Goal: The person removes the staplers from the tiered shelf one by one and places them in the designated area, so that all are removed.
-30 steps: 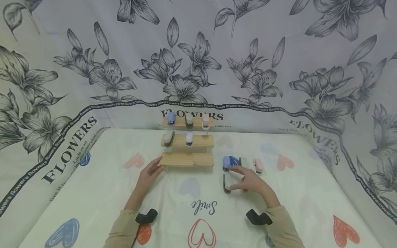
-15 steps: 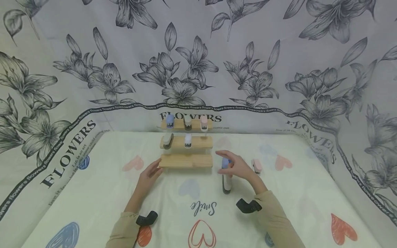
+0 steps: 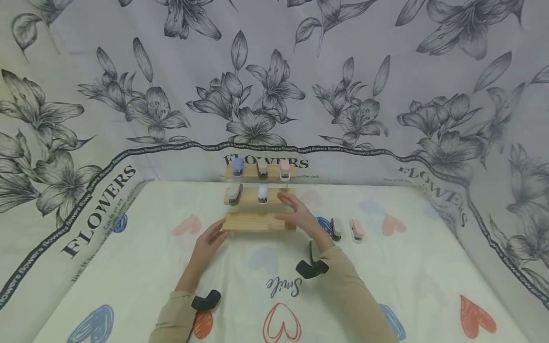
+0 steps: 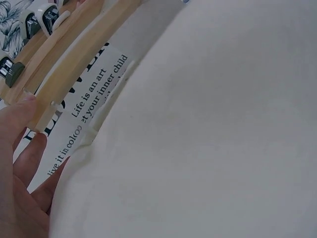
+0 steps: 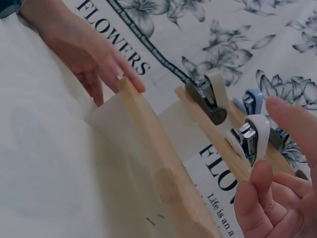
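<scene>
My left hand [image 3: 207,244] pinches the left end of the lowest plank of a three-tier wooden display rack [image 3: 253,222], thumb and fingers on opposite edges [image 4: 81,64]. My right hand [image 3: 301,216] is at the rack's right end, thumb and index finger spread with nothing between them. Two mini staplers sit on the middle plank, a grey one [image 3: 234,193] and a white one [image 3: 262,194]; the white one [image 5: 256,134] shows just beyond my right fingers. The top plank bears a blue stapler [image 3: 238,166], a grey-beige stapler [image 3: 262,168] and a pink stapler [image 3: 285,169].
On the cloth right of the rack stand another grey stapler [image 3: 336,229] and another pink stapler [image 3: 357,230]. My right forearm covers the spot where two more staplers stood. A flower-printed curtain [image 3: 351,105] hangs behind the rack.
My right hand has left the grey stapler on the cloth, passed over the blue one and moved left and forward to the rack. The left hand stays at the plank's end.
</scene>
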Demonstrator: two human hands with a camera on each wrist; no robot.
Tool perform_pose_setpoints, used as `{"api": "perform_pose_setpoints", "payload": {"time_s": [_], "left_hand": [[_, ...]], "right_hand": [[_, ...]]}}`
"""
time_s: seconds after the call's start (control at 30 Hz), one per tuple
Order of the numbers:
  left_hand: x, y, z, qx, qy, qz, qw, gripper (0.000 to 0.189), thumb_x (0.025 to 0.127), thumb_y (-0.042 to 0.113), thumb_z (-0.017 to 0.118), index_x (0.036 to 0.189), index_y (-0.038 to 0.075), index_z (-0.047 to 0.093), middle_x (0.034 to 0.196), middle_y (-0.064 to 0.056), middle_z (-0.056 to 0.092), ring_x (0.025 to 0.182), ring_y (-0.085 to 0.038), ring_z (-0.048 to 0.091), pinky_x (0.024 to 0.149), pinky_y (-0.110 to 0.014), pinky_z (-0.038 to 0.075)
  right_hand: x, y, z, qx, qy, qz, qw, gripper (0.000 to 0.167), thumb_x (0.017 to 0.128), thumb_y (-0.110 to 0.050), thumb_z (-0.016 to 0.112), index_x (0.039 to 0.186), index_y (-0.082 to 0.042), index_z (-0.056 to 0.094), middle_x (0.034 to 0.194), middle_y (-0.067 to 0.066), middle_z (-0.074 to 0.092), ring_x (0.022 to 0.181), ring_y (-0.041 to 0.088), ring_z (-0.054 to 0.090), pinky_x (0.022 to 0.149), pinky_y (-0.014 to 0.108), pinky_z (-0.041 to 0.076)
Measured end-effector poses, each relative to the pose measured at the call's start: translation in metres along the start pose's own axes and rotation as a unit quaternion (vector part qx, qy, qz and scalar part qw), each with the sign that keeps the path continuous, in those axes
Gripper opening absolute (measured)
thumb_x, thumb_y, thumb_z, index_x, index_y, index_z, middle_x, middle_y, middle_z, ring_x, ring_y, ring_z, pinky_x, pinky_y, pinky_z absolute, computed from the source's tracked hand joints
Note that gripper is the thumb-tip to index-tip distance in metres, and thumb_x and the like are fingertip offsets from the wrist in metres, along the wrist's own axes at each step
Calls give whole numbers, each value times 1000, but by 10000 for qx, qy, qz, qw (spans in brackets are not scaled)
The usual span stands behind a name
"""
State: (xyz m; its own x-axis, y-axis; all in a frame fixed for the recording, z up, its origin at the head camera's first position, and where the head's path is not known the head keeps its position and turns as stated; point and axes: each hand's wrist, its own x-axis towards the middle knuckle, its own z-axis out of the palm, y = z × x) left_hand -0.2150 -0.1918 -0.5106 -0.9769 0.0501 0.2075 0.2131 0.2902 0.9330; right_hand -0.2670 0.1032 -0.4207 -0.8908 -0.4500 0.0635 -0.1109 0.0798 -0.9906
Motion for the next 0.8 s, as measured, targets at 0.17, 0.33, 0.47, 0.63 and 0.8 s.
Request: {"api": "perform_pose_setpoints", "payload": {"time_s": [0.17,0.33,0.47,0.63,0.8], "left_hand": [[-1,-1,3,2,41,-118,9999,51,87,32,59,132,14,44,133,-10,43,110,-26,49,91,-36,41],[-1,2,0,19,36,32,10000,50,87,29,59,132,13,44,133,-10,43,107,-26,51,91,-36,41],[-1,2,-3,56,21,38,10000,51,87,30,59,132,14,43,132,-11,43,107,-27,51,90,-38,41],[-1,1,-3,68,37,6,10000,51,86,31,59,132,15,44,132,-11,44,107,-27,51,89,-38,42],[-2,-1,-1,51,21,88,9999,49,87,26,59,132,15,44,132,-11,43,106,-26,52,90,-38,42]], "right_hand": [[15,-6,9,-143,76,355,9992,81,78,-10,70,142,-9,21,145,7,22,66,20,58,62,29,51],[34,-7,18,-119,206,586,9980,85,79,-18,69,144,-12,14,146,3,19,53,17,52,55,29,51],[42,-13,24,-25,215,720,9972,89,78,-24,70,144,-11,12,147,3,17,55,16,52,55,28,50],[46,-19,28,-85,172,835,9963,88,79,-27,69,144,-9,12,147,4,16,56,16,53,58,30,51],[46,-19,34,-336,282,971,9943,85,81,-27,67,144,-12,13,146,6,18,54,16,53,60,32,52]]}}
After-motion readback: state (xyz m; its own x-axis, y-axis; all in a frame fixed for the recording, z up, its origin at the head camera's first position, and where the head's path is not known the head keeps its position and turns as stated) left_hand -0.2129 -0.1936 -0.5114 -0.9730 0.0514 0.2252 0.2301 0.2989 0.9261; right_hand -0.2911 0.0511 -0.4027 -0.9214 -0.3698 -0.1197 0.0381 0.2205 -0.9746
